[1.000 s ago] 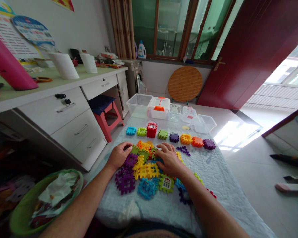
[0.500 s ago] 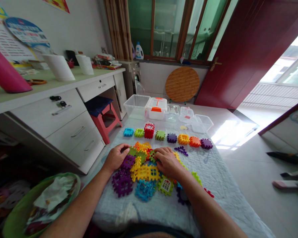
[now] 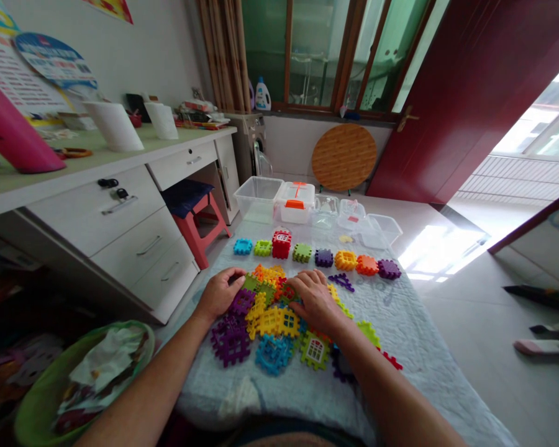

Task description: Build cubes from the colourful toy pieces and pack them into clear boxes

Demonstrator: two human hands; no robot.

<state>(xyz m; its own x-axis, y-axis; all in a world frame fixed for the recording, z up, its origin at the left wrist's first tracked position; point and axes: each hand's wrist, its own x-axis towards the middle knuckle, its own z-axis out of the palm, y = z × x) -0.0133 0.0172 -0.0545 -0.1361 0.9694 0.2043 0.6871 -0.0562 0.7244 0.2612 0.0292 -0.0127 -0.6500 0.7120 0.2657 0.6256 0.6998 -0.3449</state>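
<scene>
A heap of toothed plastic building blocks lies on the cloth-covered table. At its left edge my left hand (image 3: 221, 292) is closed, thumb and fingers at the side of an olive-green block (image 3: 266, 289). My right hand (image 3: 314, 301) reaches over the right part of the heap with bent fingers. A red block (image 3: 287, 292) shows beside its fingertips; whatever is under the palm is hidden. Closer to me are joined yellow window blocks (image 3: 274, 321), purple blocks (image 3: 230, 341), a blue cluster (image 3: 274, 354) and a green block with a white window (image 3: 315, 349).
Beyond the heap runs a row of assembled cubes, among them a red cube (image 3: 282, 244) and an orange cube (image 3: 367, 265). A purple triangular piece (image 3: 341, 282) lies apart. Clear plastic boxes (image 3: 258, 197) stand at the far end. A green basket (image 3: 32, 397) is at left.
The right hand's fingers have shifted slightly in the heap. The green lattice piece by its fingertips is no longer seen there, and a red block shows instead. The left hand stays nearly still.
</scene>
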